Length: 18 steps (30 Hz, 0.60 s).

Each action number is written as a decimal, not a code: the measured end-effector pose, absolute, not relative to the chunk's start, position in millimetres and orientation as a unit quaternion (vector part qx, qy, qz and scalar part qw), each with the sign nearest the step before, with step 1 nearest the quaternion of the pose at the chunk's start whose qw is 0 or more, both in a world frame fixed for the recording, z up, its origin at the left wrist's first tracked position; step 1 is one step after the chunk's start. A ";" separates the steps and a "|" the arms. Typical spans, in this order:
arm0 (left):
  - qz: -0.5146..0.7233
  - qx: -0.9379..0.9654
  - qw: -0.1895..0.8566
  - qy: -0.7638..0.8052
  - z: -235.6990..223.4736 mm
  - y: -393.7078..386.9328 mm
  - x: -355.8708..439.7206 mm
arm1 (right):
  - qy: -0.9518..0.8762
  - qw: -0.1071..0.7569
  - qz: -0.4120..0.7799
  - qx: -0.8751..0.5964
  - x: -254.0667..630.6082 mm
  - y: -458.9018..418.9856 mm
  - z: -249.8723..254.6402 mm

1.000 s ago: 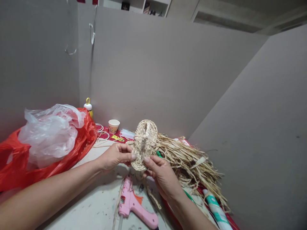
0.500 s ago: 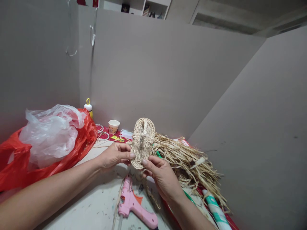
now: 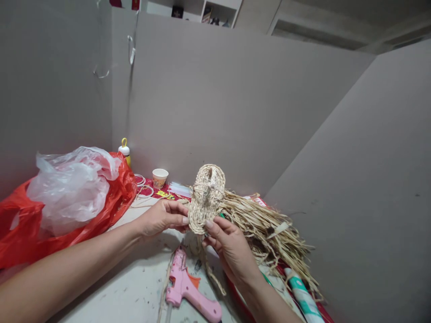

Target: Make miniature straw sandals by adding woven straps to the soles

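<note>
The woven straw piece (image 3: pixel 206 199) is held up above the tabletop (image 3: pixel 117 273), with its long axis standing almost at 12 o'clock and leaning a little toward 1. It has a rounded outline like a small sole, made of rows of braid, with a narrow gap near its top and a cord across the middle.

The right hand (image 3: pixel 229 242) takes it at about 5 o'clock of its edge: the thumb is pressed on the front and the fingers are folded behind, so they are clamped on the braid. The left hand (image 3: pixel 166 219) is at about 8 o'clock, thumb tip just at the edge; whether its fingers really pinch the piece, I cannot tell.

I judge the piece to be very light, dry and not slippery, rather flexible across its width. The rows could loosen under a hard pull, so the firm outer rim is the better place to hold, not the gap.

From the piece, a pink glue gun (image 3: pixel 183 283) lies at 6 to 7 o'clock, and a straw bundle (image 3: pixel 269 224) at 4 o'clock.
</note>
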State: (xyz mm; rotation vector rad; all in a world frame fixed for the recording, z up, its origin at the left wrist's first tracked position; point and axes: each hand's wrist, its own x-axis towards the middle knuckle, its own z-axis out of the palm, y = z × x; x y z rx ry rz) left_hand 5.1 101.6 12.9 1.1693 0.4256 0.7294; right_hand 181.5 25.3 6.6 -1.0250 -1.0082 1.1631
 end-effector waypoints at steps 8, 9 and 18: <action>0.311 0.557 0.742 0.205 21.4 92.0 4.8 | -0.409 0.593 0.554 -0.417 180.9 23.4 11.6; 0.311 0.559 0.741 0.202 21.7 91.5 4.7 | -0.408 0.591 0.562 -0.411 180.4 22.9 12.9; 0.320 0.584 0.720 0.196 23.7 90.2 4.0 | -0.450 0.604 0.489 -0.441 182.6 25.2 5.9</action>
